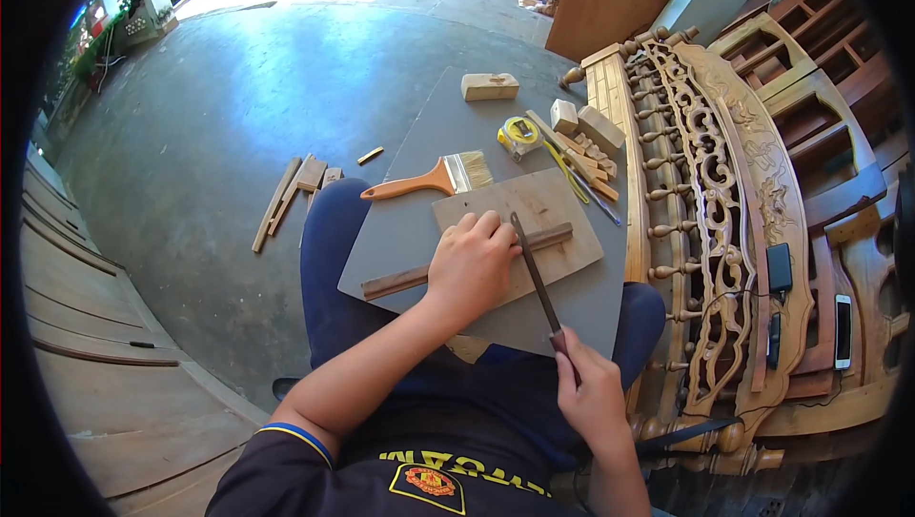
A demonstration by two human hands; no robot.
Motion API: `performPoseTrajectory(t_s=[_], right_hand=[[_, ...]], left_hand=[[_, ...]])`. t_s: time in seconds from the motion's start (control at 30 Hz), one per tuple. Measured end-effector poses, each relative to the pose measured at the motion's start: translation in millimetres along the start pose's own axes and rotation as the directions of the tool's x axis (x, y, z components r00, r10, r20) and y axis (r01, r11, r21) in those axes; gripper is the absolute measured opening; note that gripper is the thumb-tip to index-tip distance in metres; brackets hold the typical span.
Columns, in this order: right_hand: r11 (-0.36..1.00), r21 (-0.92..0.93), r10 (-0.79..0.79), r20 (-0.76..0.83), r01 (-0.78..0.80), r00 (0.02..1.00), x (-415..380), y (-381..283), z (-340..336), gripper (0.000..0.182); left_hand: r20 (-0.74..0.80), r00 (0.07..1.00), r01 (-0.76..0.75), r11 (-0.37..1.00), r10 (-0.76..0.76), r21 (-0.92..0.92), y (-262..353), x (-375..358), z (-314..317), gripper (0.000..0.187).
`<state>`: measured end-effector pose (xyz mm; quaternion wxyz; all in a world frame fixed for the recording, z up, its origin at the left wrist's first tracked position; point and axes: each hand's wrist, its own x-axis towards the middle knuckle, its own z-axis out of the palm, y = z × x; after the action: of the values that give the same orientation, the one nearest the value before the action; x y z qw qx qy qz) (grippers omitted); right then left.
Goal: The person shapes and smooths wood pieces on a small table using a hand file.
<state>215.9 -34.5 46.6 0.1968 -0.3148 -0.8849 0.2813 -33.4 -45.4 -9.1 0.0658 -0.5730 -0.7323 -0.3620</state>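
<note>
My left hand (472, 263) is closed over a narrow dark wooden strip (396, 281), pressing it against a flat wooden board (577, 264). The strip slants across the board, its left end reaching past the edge onto a grey panel (429, 312) over my lap. In my right hand (591, 388) is the handle of a long, slim file (537, 274), held with fingers wrapped round it. The file's blade crosses the strip just right of my left fingers, its tip pointing away from me. Beyond the board lies a wide paintbrush (424, 182) with an orange handle.
On the panel's far side are a yellow tape measure (519, 136), a wooden block (490, 87), pencils (579, 182) and small wood offcuts (596, 150). Carved wooden furniture (705, 222) stands close on the right, with a phone (843, 331) on it. Wood scraps (295, 188) lie on the floor at left.
</note>
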Motion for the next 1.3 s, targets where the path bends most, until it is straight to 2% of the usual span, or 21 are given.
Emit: performPoseTrajectory(t_s=[0.1,0.2,0.3,0.47,0.6,0.63,0.83,0.93,0.97,1.07,1.13,1.17,1.3], right_hand=[[1.000,-0.004,-0.024,0.019,0.024,1.000,35,2,13,0.041],[0.998,0.017,-0.061,-0.037,0.062,0.997,38,10,22,0.040],[0.998,-0.070,0.004,-0.010,-0.005,1.000,3,6,9,0.040],[0.993,-0.061,0.102,0.012,-0.101,0.995,-19,-2,-2,0.038],[0.998,-0.063,0.016,0.023,-0.014,1.000,22,-2,4,0.038],[0.999,-0.033,0.038,0.053,-0.036,0.998,33,-1,11,0.037],[0.997,-0.076,-0.032,-0.014,0.031,0.999,20,9,15,0.037],[0.980,-0.097,0.183,0.095,-0.174,0.978,-14,-5,-10,0.037],[0.992,-0.090,0.086,0.015,-0.084,0.996,-22,1,-6,0.033],[0.977,-0.071,0.206,0.103,-0.199,0.973,-9,-12,-13,0.035],[0.996,-0.053,0.076,0.046,-0.074,0.996,13,-4,-4,0.034],[0.999,-0.050,0.019,0.012,-0.019,1.000,24,2,2,0.033],[1.000,0.018,-0.009,-0.029,0.009,1.000,43,7,20,0.034]], left_hand=[[-0.010,1.000,-0.002,1.000,0.002,-0.004,-1,2,0,0.012],[-0.016,1.000,0.010,1.000,-0.010,0.005,5,0,-3,0.012],[-0.034,0.999,0.036,0.998,-0.034,0.053,8,-4,0,0.013],[-0.004,1.000,0.005,0.998,-0.005,0.063,-1,-4,4,0.015],[0.020,1.000,-0.016,1.000,0.016,0.003,-10,1,7,0.016],[0.023,1.000,-0.009,1.000,0.008,0.021,-10,0,7,0.016],[-0.014,0.998,0.057,0.993,-0.056,0.104,-2,-3,6,0.016],[-0.008,0.999,0.051,0.992,-0.050,0.119,-3,-3,9,0.017],[-0.010,0.999,0.034,0.994,-0.033,0.103,-4,-1,9,0.017],[0.000,1.000,0.000,0.997,0.000,0.082,-10,-2,8,0.017],[0.002,1.000,0.012,0.995,-0.013,0.099,-12,3,8,0.016],[0.000,1.000,-0.031,0.999,0.031,0.039,-11,0,7,0.015],[-0.047,0.999,0.021,0.998,-0.018,0.058,-7,3,2,0.013]])
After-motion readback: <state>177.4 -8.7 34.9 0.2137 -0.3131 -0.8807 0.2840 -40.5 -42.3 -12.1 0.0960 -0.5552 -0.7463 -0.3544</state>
